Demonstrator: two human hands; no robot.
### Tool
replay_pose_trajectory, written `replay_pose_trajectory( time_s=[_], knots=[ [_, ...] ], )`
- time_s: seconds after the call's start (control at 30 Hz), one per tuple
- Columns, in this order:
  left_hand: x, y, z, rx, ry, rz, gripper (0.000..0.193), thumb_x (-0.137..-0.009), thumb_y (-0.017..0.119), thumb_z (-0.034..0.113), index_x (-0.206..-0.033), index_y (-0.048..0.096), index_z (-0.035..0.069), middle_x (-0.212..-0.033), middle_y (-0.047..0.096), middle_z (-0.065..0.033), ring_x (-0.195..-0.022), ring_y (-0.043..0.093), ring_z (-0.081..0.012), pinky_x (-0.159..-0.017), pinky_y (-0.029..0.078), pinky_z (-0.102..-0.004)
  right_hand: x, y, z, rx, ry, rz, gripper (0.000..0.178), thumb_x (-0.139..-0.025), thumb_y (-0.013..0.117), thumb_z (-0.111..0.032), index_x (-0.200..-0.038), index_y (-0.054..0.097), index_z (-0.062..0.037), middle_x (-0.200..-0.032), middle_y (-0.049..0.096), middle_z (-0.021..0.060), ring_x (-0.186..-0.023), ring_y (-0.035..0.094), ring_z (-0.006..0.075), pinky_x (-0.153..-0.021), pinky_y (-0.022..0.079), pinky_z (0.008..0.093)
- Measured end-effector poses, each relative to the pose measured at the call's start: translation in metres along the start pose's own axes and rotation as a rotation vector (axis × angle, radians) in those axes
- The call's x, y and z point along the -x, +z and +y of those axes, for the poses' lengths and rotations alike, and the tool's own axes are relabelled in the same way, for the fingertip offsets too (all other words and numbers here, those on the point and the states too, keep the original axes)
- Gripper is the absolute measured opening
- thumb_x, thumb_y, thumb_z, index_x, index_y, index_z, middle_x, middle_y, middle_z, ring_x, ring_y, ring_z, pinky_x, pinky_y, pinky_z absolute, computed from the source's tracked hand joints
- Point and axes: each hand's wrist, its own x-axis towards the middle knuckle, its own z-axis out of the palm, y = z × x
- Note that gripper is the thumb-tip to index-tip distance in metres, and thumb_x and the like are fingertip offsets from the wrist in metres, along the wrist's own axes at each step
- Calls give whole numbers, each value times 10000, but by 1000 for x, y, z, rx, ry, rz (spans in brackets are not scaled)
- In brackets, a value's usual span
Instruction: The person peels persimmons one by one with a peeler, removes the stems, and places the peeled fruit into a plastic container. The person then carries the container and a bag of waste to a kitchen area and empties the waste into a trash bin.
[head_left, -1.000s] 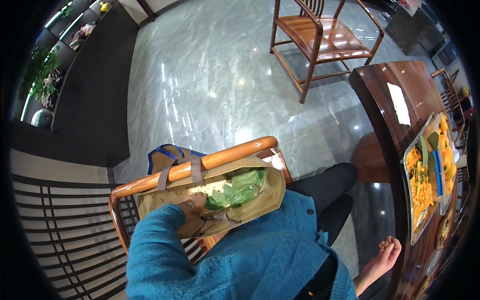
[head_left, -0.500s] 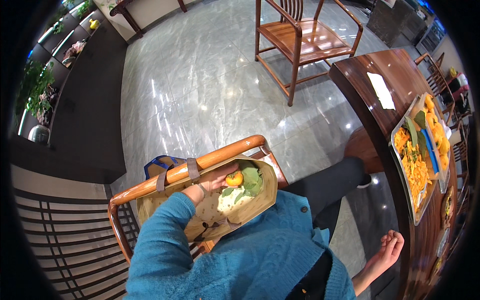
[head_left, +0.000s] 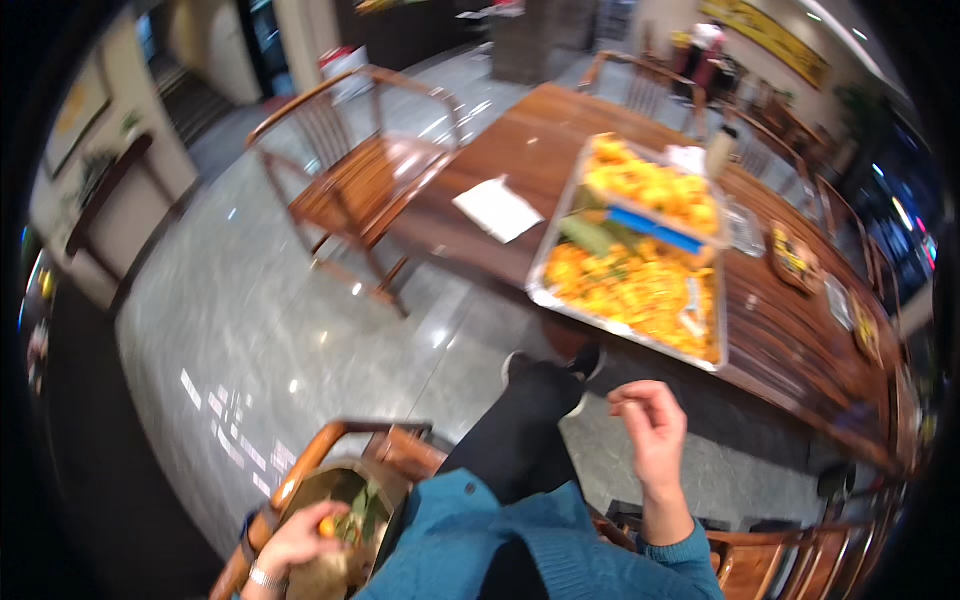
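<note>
My left hand [head_left: 292, 545] reaches into an open paper bag [head_left: 385, 530] at the lower left, its fingers closed on an orange persimmon [head_left: 328, 526]. Green leaves [head_left: 362, 512] lie in the bag beside the fruit. Over the floor in front of the table, my right hand [head_left: 655, 435] is raised with its fingers curled together; nothing shows in it. Beyond it on the table sits a metal tray [head_left: 537, 284] heaped with orange peelings [head_left: 630, 297]. A clear box of orange fruit [head_left: 665, 195], a blue strip [head_left: 655, 229] and large leaves [head_left: 588, 234] are also in the tray. The picture is blurred.
The bag stands inside the wooden armrest [head_left: 310, 460] of a chair. The long wooden table [head_left: 540, 120] fills the right, carrying white paper [head_left: 498, 209] and a plate of food [head_left: 794, 258]. Another wooden chair [head_left: 365, 185] stands at its left end. A person [head_left: 703, 55] is far back.
My view has swung right and up, so the table and tray now sit nearer the middle. The bag and my left hand have shifted to the lower left; my right hand appears higher.
</note>
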Motion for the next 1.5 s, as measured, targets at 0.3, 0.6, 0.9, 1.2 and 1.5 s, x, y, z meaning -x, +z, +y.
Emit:
replay_pose_trajectory(
  time_s=[0.3,0.6,0.9,1.2,1.5],
  knots=[
    [-181,-4,247,773,526,-140,519,-730,688,46,-1191,451,42,-1053,546,-75,-994,537,-169,-873,447,-301,-86,-36,2,106,-220,-2,159,-806,611,-29,-951,583,28,-884,597,91,-784,590,142,-717,471,252],
    [-321,74,361,336,808,-130,690,-739,677,14,-1306,283,18,-1129,459,-99,-933,508,-117,-763,465,-237,-165,-45,16,322,-262,81,214,-741,637,-13,-947,590,23,-987,552,136,-938,555,278,-837,441,329],
    [-334,70,352,594,718,-371,667,-744,656,-40,-1307,305,32,-1115,453,-61,-980,497,-102,-806,459,-244,-169,-47,30,357,-257,59,173,-724,655,-25,-892,618,-3,-884,569,117,-842,575,266,-736,465,328],
    [-335,77,334,16,993,91,661,-712,675,61,-1279,338,17,-1151,454,-107,-1048,469,-172,-891,417,-287,-165,-19,48,478,-410,266,109,-704,607,71,-799,590,20,-757,551,116,-693,561,265,-598,443,319],
    [-334,93,346,664,727,-291,618,-723,601,-51,-1270,339,65,-1099,489,-72,-961,522,-124,-803,461,-243,-174,-30,57,280,-219,435,65,-753,539,81,-792,525,31,-750,543,107,-676,552,235,-599,448,291]
  ],
)
